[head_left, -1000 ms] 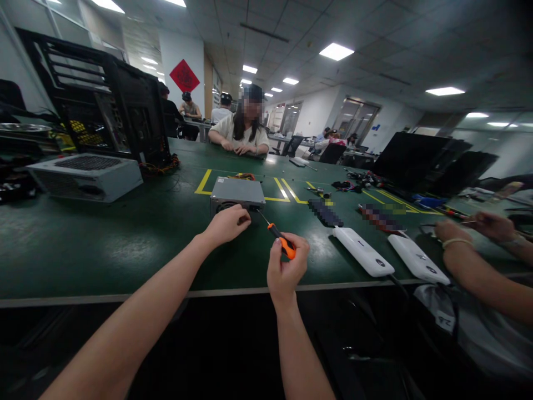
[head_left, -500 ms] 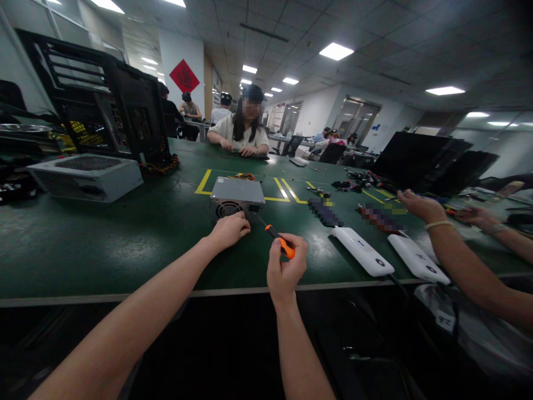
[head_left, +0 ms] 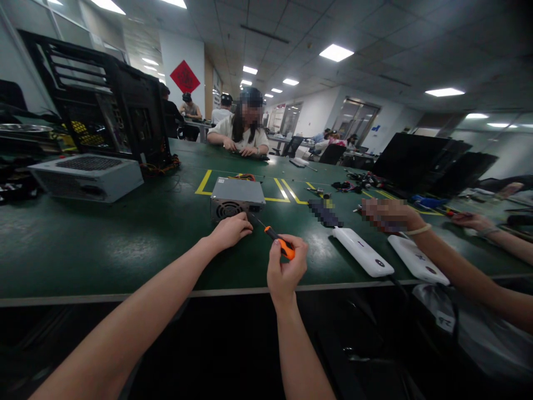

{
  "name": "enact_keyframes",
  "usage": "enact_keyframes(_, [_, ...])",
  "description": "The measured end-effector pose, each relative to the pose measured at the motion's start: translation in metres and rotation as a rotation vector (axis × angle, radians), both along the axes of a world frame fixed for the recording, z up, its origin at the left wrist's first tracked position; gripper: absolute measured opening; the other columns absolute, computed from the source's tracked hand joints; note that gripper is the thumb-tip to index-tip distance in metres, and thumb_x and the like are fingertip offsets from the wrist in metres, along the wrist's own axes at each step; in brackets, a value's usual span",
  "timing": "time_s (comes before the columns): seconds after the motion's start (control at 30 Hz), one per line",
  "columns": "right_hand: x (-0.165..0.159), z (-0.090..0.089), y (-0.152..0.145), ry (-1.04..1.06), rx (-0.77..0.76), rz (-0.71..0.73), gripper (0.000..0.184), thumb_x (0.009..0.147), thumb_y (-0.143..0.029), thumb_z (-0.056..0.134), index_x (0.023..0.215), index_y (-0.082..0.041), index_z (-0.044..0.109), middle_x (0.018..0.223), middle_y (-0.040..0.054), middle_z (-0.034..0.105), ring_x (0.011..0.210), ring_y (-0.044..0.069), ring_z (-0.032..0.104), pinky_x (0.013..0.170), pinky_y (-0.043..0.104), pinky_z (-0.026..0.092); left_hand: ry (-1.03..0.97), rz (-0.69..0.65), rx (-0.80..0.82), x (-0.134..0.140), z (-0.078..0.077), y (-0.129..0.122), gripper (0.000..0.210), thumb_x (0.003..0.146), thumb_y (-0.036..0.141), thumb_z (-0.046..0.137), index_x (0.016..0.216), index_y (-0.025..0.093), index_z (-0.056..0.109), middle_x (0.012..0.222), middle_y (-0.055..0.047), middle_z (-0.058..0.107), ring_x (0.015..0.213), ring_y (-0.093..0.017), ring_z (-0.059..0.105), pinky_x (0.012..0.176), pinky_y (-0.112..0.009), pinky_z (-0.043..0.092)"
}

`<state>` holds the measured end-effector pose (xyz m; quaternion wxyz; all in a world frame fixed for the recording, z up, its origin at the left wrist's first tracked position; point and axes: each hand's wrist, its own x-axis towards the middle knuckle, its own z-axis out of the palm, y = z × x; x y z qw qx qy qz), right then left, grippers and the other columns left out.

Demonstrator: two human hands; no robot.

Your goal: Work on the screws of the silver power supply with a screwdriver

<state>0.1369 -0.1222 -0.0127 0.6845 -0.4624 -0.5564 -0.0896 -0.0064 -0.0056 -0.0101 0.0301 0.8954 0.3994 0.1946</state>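
A grey computer power supply [head_left: 239, 190] rests on the green table in front of me, its round fan grille facing my side. My left hand [head_left: 230, 229] is at the lower front of this box, its fingers bent and pressed together; what they pinch, if anything, is hidden. In my right hand [head_left: 287, 266] is a screwdriver [head_left: 280, 243] with an orange and black handle, gripped between thumb and fingers. Its thin shaft slants up and left toward the power supply's lower right front, close to my left fingertips. Whether the tip touches the box I cannot tell.
At left stand another power supply [head_left: 89, 176] and an open black computer case [head_left: 100, 103]. Two white power banks [head_left: 363, 253] lie to the right, near a co-worker's hand [head_left: 393, 215]. Another person [head_left: 239, 130] sits across the table. Loose cables [head_left: 360, 180] lie at back right.
My left hand has shifted very slightly right; my right hand and the screwdriver stay about where they were. At right, a co-worker's hand has moved left and down over a blurred object.
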Motion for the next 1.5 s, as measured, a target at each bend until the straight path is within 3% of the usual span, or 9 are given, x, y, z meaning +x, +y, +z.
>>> enact_keyframes(0.43, [-0.001,0.001,-0.001,0.027,0.006,0.006,0.011,0.08,-0.02,0.053,0.091,-0.018,0.053,0.083,0.0018,0.056,0.076,0.014,0.055,0.068,0.028,0.047,-0.058,-0.068,-0.015,0.01,-0.003,-0.006,0.028,0.087,0.027,0.044,0.107,0.026,0.063,0.099,-0.003,0.053,0.09,-0.014,0.055,0.079,-0.025,0.044])
enact_keyframes(1.03, [0.0,0.0,-0.001,0.026,0.005,0.019,0.011,0.079,-0.019,0.053,0.09,-0.018,0.053,0.084,0.0017,0.056,0.076,0.013,0.056,0.068,0.028,0.046,-0.023,-0.09,0.0,0.013,-0.002,-0.008,0.023,0.088,0.03,0.041,0.098,0.025,0.062,0.101,-0.003,0.053,0.089,-0.015,0.056,0.071,-0.024,0.044])
enact_keyframes(1.17, [0.0,0.0,-0.001,0.027,0.032,0.009,0.012,0.079,-0.019,0.053,0.091,-0.018,0.054,0.083,0.0022,0.056,0.076,0.014,0.056,0.068,0.029,0.047,-0.173,-0.003,0.001,0.01,0.003,-0.006,0.022,0.087,0.03,0.042,0.093,0.023,0.062,0.098,-0.003,0.057,0.087,-0.015,0.057,0.073,-0.025,0.044])
enact_keyframes(1.27, [0.0,-0.001,-0.001,0.027,0.089,0.024,0.014,0.078,-0.015,0.053,0.091,-0.019,0.052,0.083,0.0023,0.057,0.077,0.015,0.057,0.07,0.031,0.047,-0.329,0.067,-0.045,0.006,0.004,-0.001,0.019,0.085,0.029,0.045,0.088,0.022,0.062,0.085,-0.001,0.063,0.079,-0.014,0.059,0.071,-0.025,0.043])
enact_keyframes(1.37, [0.001,-0.001,-0.002,0.028,0.155,0.046,0.015,0.077,-0.013,0.054,0.09,-0.02,0.051,0.082,0.0014,0.056,0.076,0.014,0.057,0.069,0.03,0.047,-0.477,0.109,-0.197,0.003,0.005,0.003,0.019,0.083,0.032,0.046,0.088,0.021,0.06,0.075,0.001,0.066,0.056,-0.01,0.056,0.057,-0.023,0.042])
enact_keyframes(1.5, [0.001,-0.001,-0.002,0.014,0.123,0.031,0.015,0.076,-0.012,0.054,0.088,-0.019,0.051,0.08,0.0006,0.055,0.075,0.014,0.056,0.07,0.029,0.046,-0.644,0.115,-0.397,0.003,0.006,0.005,0.021,0.081,0.034,0.047,0.09,0.017,0.057,0.078,-0.002,0.067,0.037,-0.005,0.044,0.041,-0.02,0.036])
